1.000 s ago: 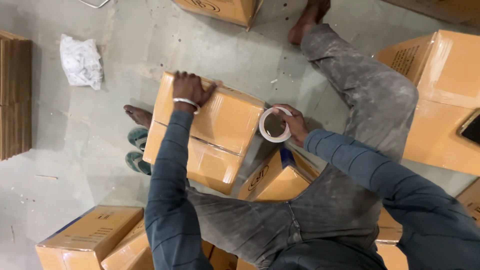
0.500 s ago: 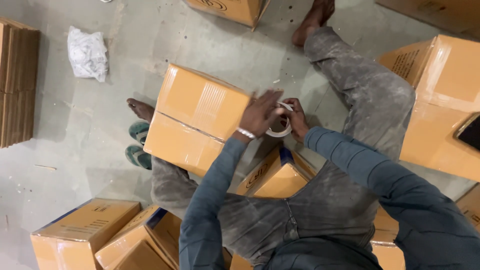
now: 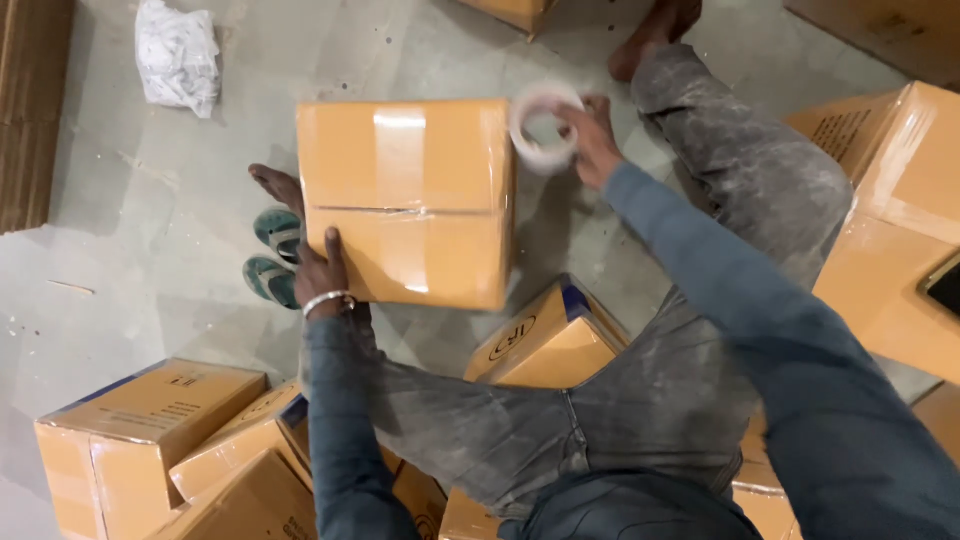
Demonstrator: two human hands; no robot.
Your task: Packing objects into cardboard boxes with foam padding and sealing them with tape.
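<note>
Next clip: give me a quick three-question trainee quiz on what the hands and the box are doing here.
1. Which hand holds the roll of tape?
2. True or false: the left hand grips the near-left corner of the cardboard box.
3. What runs across the box's top, crossing the flap seam?
a) string
b) a strip of clear tape
c) a paper label

Key: 1. the right hand, at the box's far right corner. 2. True. 3. b.
</note>
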